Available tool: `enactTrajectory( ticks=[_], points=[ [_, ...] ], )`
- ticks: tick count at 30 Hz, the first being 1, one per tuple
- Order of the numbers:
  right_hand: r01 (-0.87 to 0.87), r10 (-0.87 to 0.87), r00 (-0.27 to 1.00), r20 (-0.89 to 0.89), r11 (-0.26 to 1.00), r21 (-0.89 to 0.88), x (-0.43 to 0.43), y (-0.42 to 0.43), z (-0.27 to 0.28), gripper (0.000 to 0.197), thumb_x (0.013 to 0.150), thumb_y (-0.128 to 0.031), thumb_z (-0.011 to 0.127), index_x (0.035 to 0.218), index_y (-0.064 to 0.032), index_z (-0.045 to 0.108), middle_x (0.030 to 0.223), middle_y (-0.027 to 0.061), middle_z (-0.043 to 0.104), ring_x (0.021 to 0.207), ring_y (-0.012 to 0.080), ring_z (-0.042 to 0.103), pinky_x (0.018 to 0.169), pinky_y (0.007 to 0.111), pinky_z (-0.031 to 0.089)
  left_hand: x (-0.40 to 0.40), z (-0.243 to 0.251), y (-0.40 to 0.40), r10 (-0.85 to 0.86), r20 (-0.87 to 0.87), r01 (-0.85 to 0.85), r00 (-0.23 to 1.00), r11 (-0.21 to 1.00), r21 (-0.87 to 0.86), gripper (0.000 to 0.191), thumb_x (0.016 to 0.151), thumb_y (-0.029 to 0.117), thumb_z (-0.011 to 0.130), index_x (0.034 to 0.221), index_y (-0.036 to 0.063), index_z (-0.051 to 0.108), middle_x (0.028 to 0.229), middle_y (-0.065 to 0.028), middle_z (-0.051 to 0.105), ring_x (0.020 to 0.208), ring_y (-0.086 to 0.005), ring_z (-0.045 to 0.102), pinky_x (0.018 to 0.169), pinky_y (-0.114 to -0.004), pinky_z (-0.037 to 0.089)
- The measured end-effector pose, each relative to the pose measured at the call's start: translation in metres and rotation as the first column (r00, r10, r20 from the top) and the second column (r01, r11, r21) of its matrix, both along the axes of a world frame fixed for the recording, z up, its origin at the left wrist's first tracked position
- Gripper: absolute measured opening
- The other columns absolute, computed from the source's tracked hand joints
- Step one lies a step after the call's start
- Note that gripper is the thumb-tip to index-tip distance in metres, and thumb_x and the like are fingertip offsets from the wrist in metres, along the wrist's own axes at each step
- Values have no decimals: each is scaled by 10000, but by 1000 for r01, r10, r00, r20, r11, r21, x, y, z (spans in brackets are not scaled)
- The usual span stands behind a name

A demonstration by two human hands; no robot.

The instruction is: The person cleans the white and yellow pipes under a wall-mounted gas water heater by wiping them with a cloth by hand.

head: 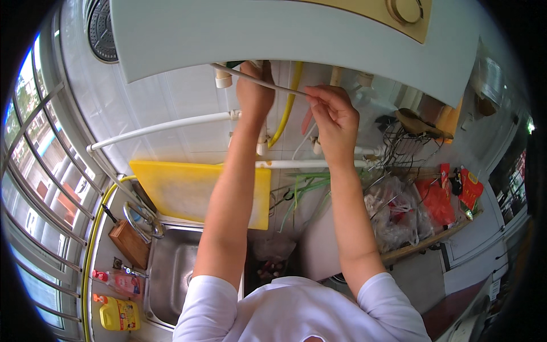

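A white wall-hung water heater (273, 34) with a gold strip and a knob fills the top of the view. My left hand (255, 92) reaches up beneath its lower edge, which hides the fingers; what they touch cannot be seen. A thin white cord (265, 83) slants down from under the heater, passing in front of my left wrist. Its lower end is pinched between the thumb and forefinger of my right hand (335, 113). To either side of the left hand are a capped pipe stub (223, 80) and a yellow hose (289, 104).
White pipes (171, 127) run along the tiled wall. Below stand a yellow cutting board (183, 190), a steel sink (171, 273) and a faucet (145, 222). Green onions (310, 184), a wire rack (406, 145) and plastic bags (397, 213) lie right. A barred window (42, 171) is left.
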State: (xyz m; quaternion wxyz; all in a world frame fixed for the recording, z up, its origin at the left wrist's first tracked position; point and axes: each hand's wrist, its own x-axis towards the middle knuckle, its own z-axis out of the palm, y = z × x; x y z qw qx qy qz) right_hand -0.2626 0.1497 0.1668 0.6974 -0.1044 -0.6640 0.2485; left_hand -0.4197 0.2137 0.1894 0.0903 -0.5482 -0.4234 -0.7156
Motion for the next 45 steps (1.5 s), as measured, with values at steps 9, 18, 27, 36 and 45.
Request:
enactTrajectory(
  ticks=[9, 18, 27, 36, 45],
  points=[
    [136, -140, 966, -216, 990, -31, 38, 32, 25, 273, 870, 82, 492, 1091, -14, 620, 891, 53, 619, 802, 143, 632, 740, 271, 507, -13, 2, -2, -406, 147, 427, 902, 890, -161, 250, 943, 168, 555, 1105, -7, 479, 738, -73, 568, 636, -180, 530, 573, -316, 440],
    [688, -730, 655, 193, 682, 247, 43, 39, 46, 116, 775, -42, 576, 889, -63, 584, 780, 116, 617, 695, 301, 613, 633, 399, 485, -1, -43, -10, 9, -1, -9, 1000, 961, -277, 283, 957, 270, 528, 1034, 12, 443, 861, -246, 622, 807, -463, 572, 680, -506, 445],
    [714, -843, 394, 366, 532, 455, 42, 37, 47, 160, 783, -26, 550, 936, -66, 575, 825, 78, 663, 733, 299, 638, 654, 413, 498, 12, -52, -20, 95, 4, -87, 995, 930, -358, 289, 940, 251, 553, 1054, 24, 416, 930, -227, 615, 842, -461, 576, 681, -516, 450],
    [679, -793, 482, 372, 607, 413, 39, 35, 43, 126, 789, -50, 591, 914, -62, 576, 797, 75, 668, 667, 276, 646, 612, 374, 505, 33, -41, -19, 431, -173, -407, 886, 900, 159, 326, 843, 4, 511, 1135, -72, 390, 1015, -284, 484, 936, -465, 480, 740, -512, 435],
    [643, -716, 567, 408, 694, 324, 39, 34, 40, 97, 807, -69, 605, 892, -58, 560, 807, 66, 675, 669, 251, 656, 620, 356, 510, 21, -14, -9, 315, -54, -313, 948, 949, 46, 277, 857, 55, 564, 1091, -11, 431, 997, -231, 528, 886, -450, 529, 694, -510, 439]
  ],
)
